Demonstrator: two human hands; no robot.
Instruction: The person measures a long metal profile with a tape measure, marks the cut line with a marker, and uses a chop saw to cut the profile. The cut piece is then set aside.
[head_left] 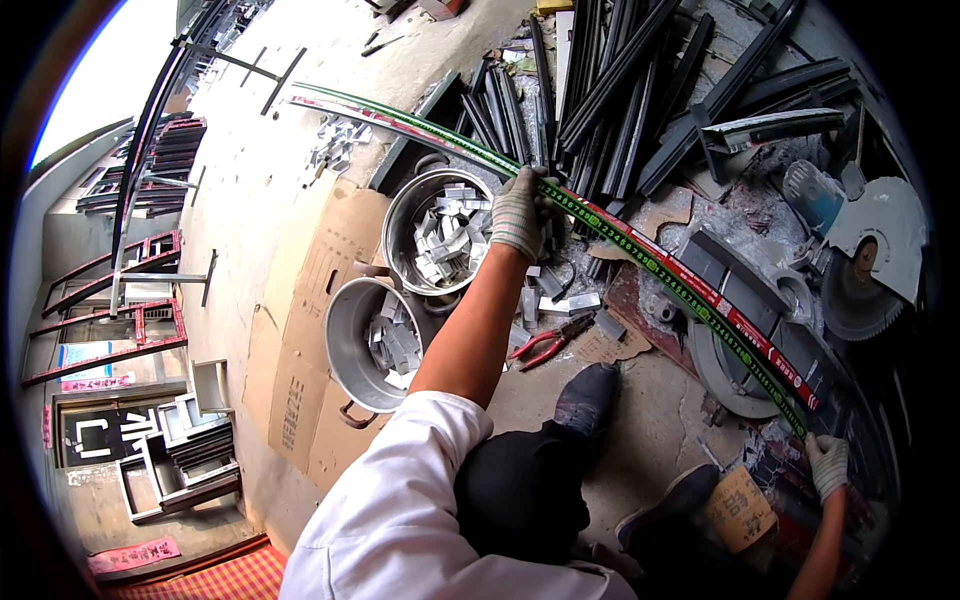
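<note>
My left hand, in a pale knit glove, is closed round a long bar with red film and the green tape measure stretched along it. Both run from the upper left down to the lower right. At the tape's lower right end, my right hand, also gloved, is closed on the tape measure, below the bar's end. Just left of my left hand stands a metal pot full of short cut metal pieces. A second pot with similar pieces stands nearer to me.
A cut-off saw with a toothed disc stands at the right. Dark metal profiles lie piled at the far side. Red-handled pliers rest on the floor near my shoe. Flattened cardboard lies left of the pots; frames stand at the left.
</note>
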